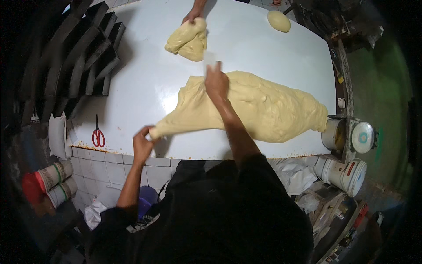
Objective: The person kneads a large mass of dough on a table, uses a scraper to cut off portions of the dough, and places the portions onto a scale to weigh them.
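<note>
A large slab of pale yellow dough [268, 105] stretches across the white table. My left hand [143, 141] grips its drawn-out left end near the table's front edge, fingers closed round it. At the dough's far edge my right hand [216, 83] is closed on a whitish dough scraper [210, 58], blurred by motion. Beyond it, a co-worker's hand [192, 15] rests on a smaller folded lump of dough [190, 42]. A smooth dough ball [278, 21] sits at the far right.
Red-handled scissors [98, 137] lie on the table [140, 66] at left. Black metal loaf tins [88, 57] are stacked at the left edge. A metal pot [334, 134] stands by the right edge, near white buckets [351, 176]. Red-topped containers [52, 176] stand lower left.
</note>
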{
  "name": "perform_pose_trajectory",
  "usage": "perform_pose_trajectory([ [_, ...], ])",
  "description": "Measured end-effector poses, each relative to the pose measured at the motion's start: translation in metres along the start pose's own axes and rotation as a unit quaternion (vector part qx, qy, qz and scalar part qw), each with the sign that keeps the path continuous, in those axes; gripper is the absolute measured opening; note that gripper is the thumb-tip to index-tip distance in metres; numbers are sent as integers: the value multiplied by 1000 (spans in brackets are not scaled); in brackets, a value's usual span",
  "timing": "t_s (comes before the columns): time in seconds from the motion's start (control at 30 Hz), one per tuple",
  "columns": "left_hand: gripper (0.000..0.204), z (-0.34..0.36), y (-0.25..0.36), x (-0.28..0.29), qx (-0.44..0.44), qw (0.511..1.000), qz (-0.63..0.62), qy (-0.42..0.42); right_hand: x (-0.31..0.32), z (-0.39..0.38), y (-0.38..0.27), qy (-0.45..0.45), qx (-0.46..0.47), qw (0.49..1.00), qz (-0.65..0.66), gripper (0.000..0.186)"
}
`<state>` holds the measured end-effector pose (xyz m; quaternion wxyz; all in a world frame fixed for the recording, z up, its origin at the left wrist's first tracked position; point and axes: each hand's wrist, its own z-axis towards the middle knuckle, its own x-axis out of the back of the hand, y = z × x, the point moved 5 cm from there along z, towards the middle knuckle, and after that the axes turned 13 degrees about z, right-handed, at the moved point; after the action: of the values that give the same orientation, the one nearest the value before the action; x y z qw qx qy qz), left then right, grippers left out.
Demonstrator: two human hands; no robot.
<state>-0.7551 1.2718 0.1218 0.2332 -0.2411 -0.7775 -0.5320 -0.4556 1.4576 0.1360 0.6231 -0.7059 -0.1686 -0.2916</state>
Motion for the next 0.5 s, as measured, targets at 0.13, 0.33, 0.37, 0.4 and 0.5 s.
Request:
perform_pose_trajectory([
  [0.13,61,54,49,-21,-130,959,151,203,58,-108,59,156,42,985,64,42],
  [0.33,59,36,116,-157,-397,844,360,-9,15,-240,144,78,-23,993,-86,30],
  [0.37,55,44,109,-161,-394,821,414,-6,2,-231,137,93,34,993,-67,29],
  [0.4,55,52,105,-164,-390,820,419,-4,-14,-214,132,99,80,990,-53,28],
  [0.5,39,52,78,-156,-296,902,313,-7,-49,-142,95,89,146,984,-45,24],
])
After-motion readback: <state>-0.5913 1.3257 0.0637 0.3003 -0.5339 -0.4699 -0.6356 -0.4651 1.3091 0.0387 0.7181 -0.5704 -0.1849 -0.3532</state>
